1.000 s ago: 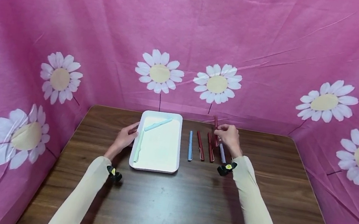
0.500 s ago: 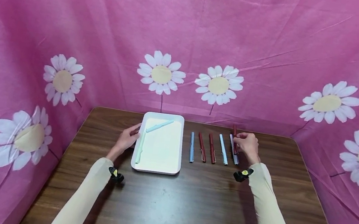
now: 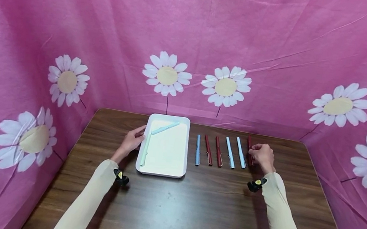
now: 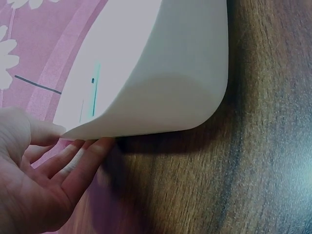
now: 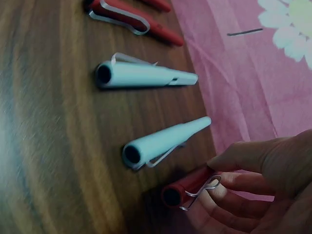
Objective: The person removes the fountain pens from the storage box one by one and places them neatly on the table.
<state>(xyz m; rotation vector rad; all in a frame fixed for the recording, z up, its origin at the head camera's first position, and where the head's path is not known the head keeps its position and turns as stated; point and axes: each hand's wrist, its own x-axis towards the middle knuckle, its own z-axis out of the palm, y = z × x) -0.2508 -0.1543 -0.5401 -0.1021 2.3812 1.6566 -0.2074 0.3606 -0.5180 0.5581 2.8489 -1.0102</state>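
Fingers of the right hand (image 3: 261, 154) curl round a dark red plastic pen with a wire clip (image 5: 187, 189), holding it down at the right end of the row of pens on the brown wooden table (image 3: 191, 212), just beside a pale blue pen (image 3: 240, 157). Laying it in line looks like the step in hand; letting go calls for easing the fingertips off without rolling it. Meanwhile the left hand (image 3: 132, 142) rests its relaxed, nearly straight fingers (image 4: 73, 161) against the left rim of the white rectangular plastic tray (image 3: 176, 167), which holds two pale mint pens (image 3: 165, 128), one lying along its left wall, the other slanted near the far end.
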